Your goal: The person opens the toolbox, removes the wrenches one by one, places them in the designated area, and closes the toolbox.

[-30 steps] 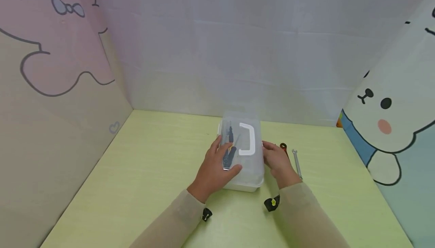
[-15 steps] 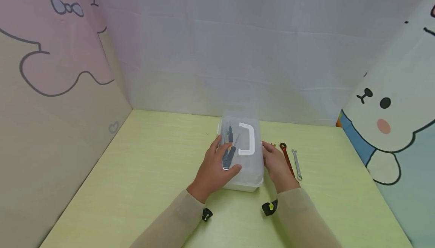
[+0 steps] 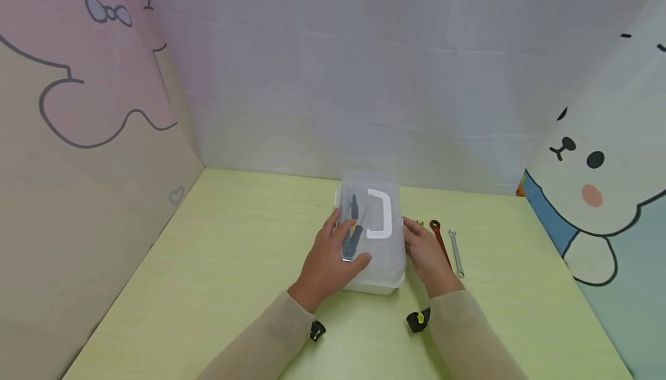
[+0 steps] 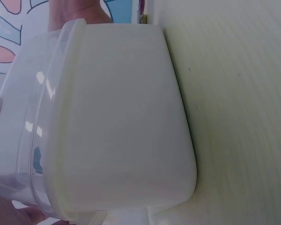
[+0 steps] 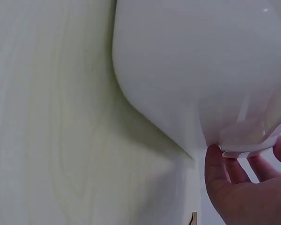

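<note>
A storage box with a white base and a clear lid sits upright on the table, lid down. A white carrying handle lies folded on the lid. Dark-handled screwdrivers show through it. My left hand rests spread on the lid's left part, thumb on top and fingers toward the left edge. At the right side, my right hand pinches a white latch; in the right wrist view the fingertips are at its lower edge and the thumb lies at its other side.
Right of the box lie a red wrench and a silver combination wrench. A small gold-coloured end shows beyond the right hand. The pale yellow-green table is bounded by a back curtain and cartoon-printed sides.
The right hand and forearm have shifted only slightly, with the gold-coloured end and more of the wrenches showing than a second ago. The box and left hand stay put.
</note>
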The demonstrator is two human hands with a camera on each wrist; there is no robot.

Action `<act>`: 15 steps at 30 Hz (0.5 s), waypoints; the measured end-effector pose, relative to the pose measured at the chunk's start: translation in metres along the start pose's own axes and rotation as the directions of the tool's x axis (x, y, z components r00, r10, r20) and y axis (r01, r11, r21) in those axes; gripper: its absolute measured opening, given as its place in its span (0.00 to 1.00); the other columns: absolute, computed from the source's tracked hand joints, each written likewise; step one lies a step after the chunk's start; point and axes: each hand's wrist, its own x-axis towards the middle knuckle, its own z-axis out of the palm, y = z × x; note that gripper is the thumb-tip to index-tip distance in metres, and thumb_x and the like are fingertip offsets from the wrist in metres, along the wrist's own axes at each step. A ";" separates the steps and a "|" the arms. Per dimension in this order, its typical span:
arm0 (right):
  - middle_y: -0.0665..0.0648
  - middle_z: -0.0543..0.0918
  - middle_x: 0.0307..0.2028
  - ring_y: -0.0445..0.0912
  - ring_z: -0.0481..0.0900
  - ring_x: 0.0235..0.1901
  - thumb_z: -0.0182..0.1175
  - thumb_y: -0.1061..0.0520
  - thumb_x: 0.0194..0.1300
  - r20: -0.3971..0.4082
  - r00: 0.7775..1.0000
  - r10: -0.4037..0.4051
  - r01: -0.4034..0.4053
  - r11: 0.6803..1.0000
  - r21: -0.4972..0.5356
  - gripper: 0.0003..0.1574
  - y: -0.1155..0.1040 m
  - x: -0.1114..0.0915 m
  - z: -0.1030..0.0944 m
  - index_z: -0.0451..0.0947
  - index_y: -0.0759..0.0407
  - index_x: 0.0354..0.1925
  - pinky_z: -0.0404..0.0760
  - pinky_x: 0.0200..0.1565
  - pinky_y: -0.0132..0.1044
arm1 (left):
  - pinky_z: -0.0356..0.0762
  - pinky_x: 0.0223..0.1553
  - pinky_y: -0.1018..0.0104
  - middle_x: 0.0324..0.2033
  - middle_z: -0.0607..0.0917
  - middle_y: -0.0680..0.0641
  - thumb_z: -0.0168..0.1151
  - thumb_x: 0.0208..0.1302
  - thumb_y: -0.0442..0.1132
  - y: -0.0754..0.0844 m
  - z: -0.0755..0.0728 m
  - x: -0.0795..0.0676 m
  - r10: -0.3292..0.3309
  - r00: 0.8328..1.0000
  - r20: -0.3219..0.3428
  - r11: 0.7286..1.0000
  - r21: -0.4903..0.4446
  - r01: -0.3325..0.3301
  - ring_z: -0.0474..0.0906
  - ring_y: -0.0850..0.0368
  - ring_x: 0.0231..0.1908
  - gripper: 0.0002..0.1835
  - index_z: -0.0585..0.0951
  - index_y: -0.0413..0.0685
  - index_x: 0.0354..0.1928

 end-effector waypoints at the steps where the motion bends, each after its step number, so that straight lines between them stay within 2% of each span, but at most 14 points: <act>1: 0.51 0.69 0.62 0.48 0.68 0.59 0.56 0.40 0.64 0.006 1.000 -0.009 0.009 1.000 -0.017 0.36 0.000 0.000 -0.001 0.64 0.49 0.67 0.66 0.59 0.46 | 0.69 0.51 0.45 0.71 0.48 0.55 0.57 0.55 0.66 0.000 0.000 0.000 0.000 1.000 0.001 1.000 0.000 0.000 0.57 0.47 0.65 0.36 0.66 0.66 0.65; 6: 0.55 0.69 0.62 0.51 0.69 0.59 0.54 0.41 0.66 0.053 0.998 -0.045 0.052 0.990 -0.133 0.35 -0.005 0.004 -0.010 0.64 0.54 0.66 0.68 0.57 0.48 | 0.69 0.52 0.45 0.72 0.47 0.54 0.55 0.55 0.68 0.000 -0.004 0.003 0.027 0.999 0.034 0.999 0.040 -0.029 0.55 0.48 0.66 0.37 0.64 0.65 0.67; 9: 0.58 0.68 0.63 0.54 0.68 0.59 0.54 0.43 0.68 0.096 0.994 -0.056 0.080 0.961 -0.265 0.34 -0.013 0.005 -0.018 0.64 0.57 0.66 0.70 0.56 0.48 | 0.68 0.54 0.47 0.71 0.49 0.51 0.51 0.56 0.70 0.000 -0.010 0.007 0.066 0.995 0.073 0.991 0.108 -0.074 0.56 0.48 0.66 0.40 0.63 0.62 0.68; 11: 0.60 0.66 0.64 0.56 0.67 0.60 0.53 0.43 0.68 0.124 0.990 -0.066 0.109 0.918 -0.381 0.34 -0.020 0.003 -0.024 0.62 0.58 0.66 0.69 0.56 0.50 | 0.66 0.55 0.47 0.71 0.52 0.49 0.49 0.56 0.72 0.000 -0.018 0.011 0.084 0.993 0.086 0.985 0.143 -0.096 0.57 0.48 0.65 0.41 0.63 0.59 0.68; 15: 0.61 0.62 0.66 0.59 0.64 0.61 0.50 0.43 0.69 0.145 0.983 -0.114 0.178 0.796 -0.578 0.36 -0.035 -0.002 -0.039 0.58 0.57 0.68 0.67 0.56 0.54 | 0.63 0.57 0.47 0.69 0.58 0.48 0.45 0.55 0.75 -0.009 -0.039 0.022 0.098 0.993 0.059 0.973 0.204 -0.108 0.59 0.48 0.64 0.45 0.62 0.57 0.68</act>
